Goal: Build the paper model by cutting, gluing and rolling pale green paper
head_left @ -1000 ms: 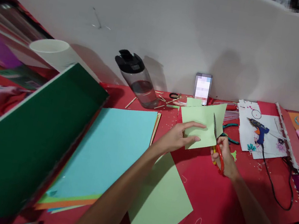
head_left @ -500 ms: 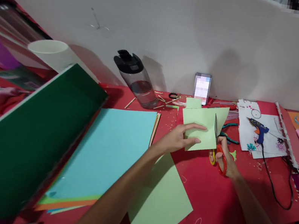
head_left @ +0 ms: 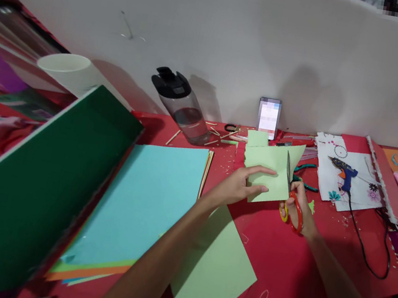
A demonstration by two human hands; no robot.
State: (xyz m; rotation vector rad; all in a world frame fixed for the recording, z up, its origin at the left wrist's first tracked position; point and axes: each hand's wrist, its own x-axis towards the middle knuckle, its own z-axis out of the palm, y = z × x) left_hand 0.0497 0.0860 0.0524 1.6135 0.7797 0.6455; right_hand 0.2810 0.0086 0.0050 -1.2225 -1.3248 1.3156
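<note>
My left hand point(head_left: 249, 183) grips a light green sheet of paper point(head_left: 271, 163) by its left side, with the index finger and thumb lying across its face. In my right hand point(head_left: 298, 206) is a pair of scissors point(head_left: 300, 218) with one red and one yellow handle. Their blades point away from me and lie along the right part of the paper, where a strip stands off to the right of the cut. A smaller light green piece point(head_left: 257, 138) shows just behind the held sheet. Below my left forearm lies a larger light green sheet point(head_left: 219, 269).
A stack of coloured paper point(head_left: 154, 187), blue on top, lies left beside a dark green board point(head_left: 45, 174). Behind stand a water bottle point(head_left: 189, 117) and a phone point(head_left: 268, 117). Pliers point(head_left: 305, 184), a blue glue gun point(head_left: 347, 179) and its cord are at the right.
The held paper has shifted slightly to the right with my left hand. The scissor handles have come a little apart. Things on the table stay where they were.
</note>
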